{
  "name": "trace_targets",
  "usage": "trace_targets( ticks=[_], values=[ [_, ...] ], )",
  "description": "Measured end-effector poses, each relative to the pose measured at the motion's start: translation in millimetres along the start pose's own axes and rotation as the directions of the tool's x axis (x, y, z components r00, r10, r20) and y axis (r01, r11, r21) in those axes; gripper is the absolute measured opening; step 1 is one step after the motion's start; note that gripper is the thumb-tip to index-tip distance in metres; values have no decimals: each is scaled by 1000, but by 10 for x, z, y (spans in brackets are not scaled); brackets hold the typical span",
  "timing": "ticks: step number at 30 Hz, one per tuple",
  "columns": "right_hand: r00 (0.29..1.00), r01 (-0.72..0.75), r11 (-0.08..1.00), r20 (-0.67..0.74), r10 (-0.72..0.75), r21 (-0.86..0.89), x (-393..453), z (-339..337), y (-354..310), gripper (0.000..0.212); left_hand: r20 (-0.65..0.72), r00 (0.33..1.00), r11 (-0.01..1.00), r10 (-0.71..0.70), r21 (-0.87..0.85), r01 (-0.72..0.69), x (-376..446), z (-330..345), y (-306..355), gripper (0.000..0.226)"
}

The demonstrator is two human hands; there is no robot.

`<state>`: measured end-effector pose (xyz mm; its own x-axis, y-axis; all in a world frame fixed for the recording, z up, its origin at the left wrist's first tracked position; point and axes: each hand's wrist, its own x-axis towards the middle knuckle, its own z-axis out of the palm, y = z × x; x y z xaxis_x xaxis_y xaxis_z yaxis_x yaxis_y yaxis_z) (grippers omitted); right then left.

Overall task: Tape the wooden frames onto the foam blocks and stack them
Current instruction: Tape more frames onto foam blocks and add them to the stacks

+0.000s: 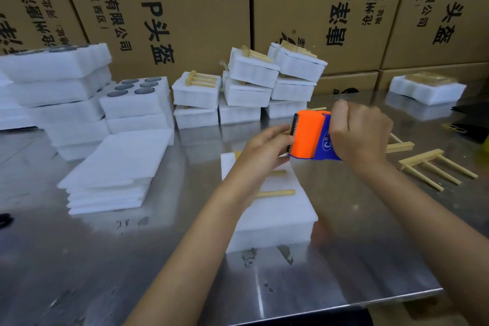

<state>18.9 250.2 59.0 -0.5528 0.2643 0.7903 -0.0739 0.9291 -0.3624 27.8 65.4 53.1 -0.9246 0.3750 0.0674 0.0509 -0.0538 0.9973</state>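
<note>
A white foam block point(275, 209) lies on the steel table in front of me with a wooden frame point(277, 192) on top, partly hidden by my left arm. My right hand point(360, 132) grips an orange and blue tape dispenser point(309, 138) held above the block's far end. My left hand point(267, 146) is at the dispenser's toothed cutting edge, fingers pinching there; the tape itself is too clear to make out. Finished foam blocks with wooden frames point(248, 82) stand stacked at the back.
Flat foam sheets point(116, 172) are piled at left, beside foam blocks holding dark round discs point(135, 95). Loose wooden frames point(434, 167) lie to the right. Another taped block point(426, 87) sits far right. Cardboard boxes point(185, 8) wall the back. The table edge point(344, 304) runs near me.
</note>
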Motion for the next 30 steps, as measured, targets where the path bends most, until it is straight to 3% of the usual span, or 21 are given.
trace_targets(
  ticks=[3, 9, 16, 24, 30],
  values=[
    [1000, 6, 1000, 27, -7, 29, -3, 0, -32, 41, -58, 998, 998, 4, -65, -8, -51, -37, 19, 23],
    [997, 48, 999, 65, -48, 8, -66, -10, -145, 41, -113, 993, 998, 42, -40, -47, -159, -128, 21, 20],
    [994, 55, 999, 95, -54, 0, -75, 10, -185, 38, -201, 979, 998, -31, -60, 19, -137, -147, 54, 25],
    [986, 54, 998, 156, -56, 21, -116, 4, -164, 38, -257, 966, 994, 18, -99, -45, -148, -110, -70, 15],
    [940, 216, 975, 278, -195, -45, -81, 8, -79, 32, -323, 946, 990, 22, -127, -66, -137, -285, 123, 8]
  ],
)
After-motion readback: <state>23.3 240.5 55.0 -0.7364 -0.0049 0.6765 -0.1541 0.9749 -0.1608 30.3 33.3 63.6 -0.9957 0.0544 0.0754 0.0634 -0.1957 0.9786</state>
